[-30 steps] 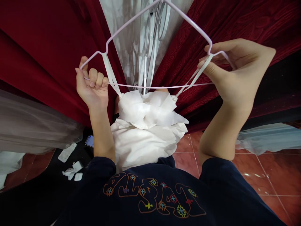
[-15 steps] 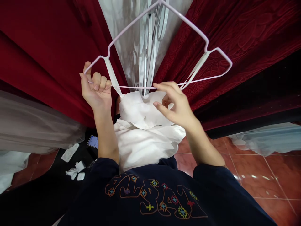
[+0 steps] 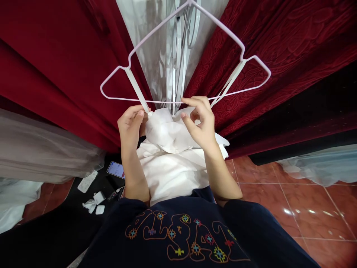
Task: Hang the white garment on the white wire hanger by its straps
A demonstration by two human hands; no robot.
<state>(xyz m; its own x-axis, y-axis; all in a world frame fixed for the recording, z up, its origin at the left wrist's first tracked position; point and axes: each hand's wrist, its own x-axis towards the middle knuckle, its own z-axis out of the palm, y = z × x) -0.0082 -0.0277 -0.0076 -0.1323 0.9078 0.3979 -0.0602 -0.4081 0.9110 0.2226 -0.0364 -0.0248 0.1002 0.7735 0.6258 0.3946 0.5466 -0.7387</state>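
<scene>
A pale lilac clothes hanger (image 3: 218, 22) spans the upper middle, with white straps of a garment looped in both its notches. The white garment (image 3: 173, 171) hangs below and lies over my lap. My left hand (image 3: 131, 123) pinches the left strap (image 3: 137, 89) low down, where it meets the bodice, below the hanger's bottom bar. At the right of the bodice, my right hand (image 3: 201, 119) is bent, thumb and index finger apart. Its index fingertip is at the bar, and the thumb lies in front of the white cloth. Its other fingers are partly hidden.
Dark red curtains (image 3: 55, 67) hang on both sides, with white metalwork (image 3: 175, 56) between them. At lower left, a phone (image 3: 115, 169), a white charger (image 3: 99, 197) and several small items lie on a black surface (image 3: 64, 219). Red floor tiles (image 3: 259, 201) show at right.
My left hand has let go of the hanger's left end and moved down and right to the base of the left strap. The right hand keeps nearly the same place. The hanger's right end shifted slightly left.
</scene>
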